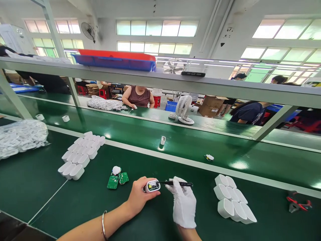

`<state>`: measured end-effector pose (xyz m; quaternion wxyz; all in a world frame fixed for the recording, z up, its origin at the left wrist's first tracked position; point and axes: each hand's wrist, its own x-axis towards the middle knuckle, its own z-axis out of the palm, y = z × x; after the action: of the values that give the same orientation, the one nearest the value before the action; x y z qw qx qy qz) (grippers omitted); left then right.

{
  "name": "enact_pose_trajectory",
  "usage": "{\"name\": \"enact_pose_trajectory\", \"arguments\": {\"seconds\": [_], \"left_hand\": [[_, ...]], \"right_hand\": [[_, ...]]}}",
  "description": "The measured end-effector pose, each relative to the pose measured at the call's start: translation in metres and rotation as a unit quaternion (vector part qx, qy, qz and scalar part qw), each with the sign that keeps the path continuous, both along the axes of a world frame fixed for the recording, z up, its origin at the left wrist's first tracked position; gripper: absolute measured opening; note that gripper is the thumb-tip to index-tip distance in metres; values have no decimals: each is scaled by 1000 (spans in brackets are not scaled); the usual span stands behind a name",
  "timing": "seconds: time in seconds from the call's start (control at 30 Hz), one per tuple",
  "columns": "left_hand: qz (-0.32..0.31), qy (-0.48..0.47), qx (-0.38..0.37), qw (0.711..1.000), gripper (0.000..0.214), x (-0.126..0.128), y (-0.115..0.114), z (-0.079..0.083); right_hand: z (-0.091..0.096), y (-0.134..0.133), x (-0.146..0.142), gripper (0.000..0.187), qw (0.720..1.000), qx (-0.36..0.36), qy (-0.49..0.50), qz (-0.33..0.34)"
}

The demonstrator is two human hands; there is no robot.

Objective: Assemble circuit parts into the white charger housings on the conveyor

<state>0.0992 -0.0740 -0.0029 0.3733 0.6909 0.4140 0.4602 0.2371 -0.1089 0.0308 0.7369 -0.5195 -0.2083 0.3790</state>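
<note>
My bare left hand (pixel 139 197) is closed around a white plastic housing (pixel 153 191), its open end turned toward me. Inside the housing a circuit board with a yellow part shows. In a white glove, my right hand (pixel 184 204) grips black tweezers (pixel 183 183), whose tips reach into the housing's opening. Left of my left hand lie several green circuit boards (pixel 113 182), one with a white blob on it. Rows of white housings (pixel 77 171) stand farther left, and another group of white housings (pixel 225 208) stands on the right.
Red-handled pliers (pixel 298 202) lie at the far right. A bag of white parts (pixel 20 137) sits at the left. On the green belt beyond are a housing (pixel 163 140) and a board (pixel 209 157). A shelf (pixel 163 80) crosses above; a person (pixel 139 97) sits opposite near a fan (pixel 184 107).
</note>
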Motion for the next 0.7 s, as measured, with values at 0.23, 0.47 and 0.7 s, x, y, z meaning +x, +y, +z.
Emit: {"name": "enact_pose_trajectory", "arguments": {"seconds": [0.23, 0.47, 0.7], "left_hand": [[-15, 6, 13, 1000, 27, 1, -2, 3], [-18, 13, -11, 1000, 25, 1, -2, 4], [-16, 8, -16, 1000, 23, 1, 0, 3]], "right_hand": [[2, 3, 3, 41, 1000, -6, 6, -5], [13, 5, 20, 45, 994, -45, -83, 47], [-2, 14, 49, 22, 851, -242, -439, 158]]}}
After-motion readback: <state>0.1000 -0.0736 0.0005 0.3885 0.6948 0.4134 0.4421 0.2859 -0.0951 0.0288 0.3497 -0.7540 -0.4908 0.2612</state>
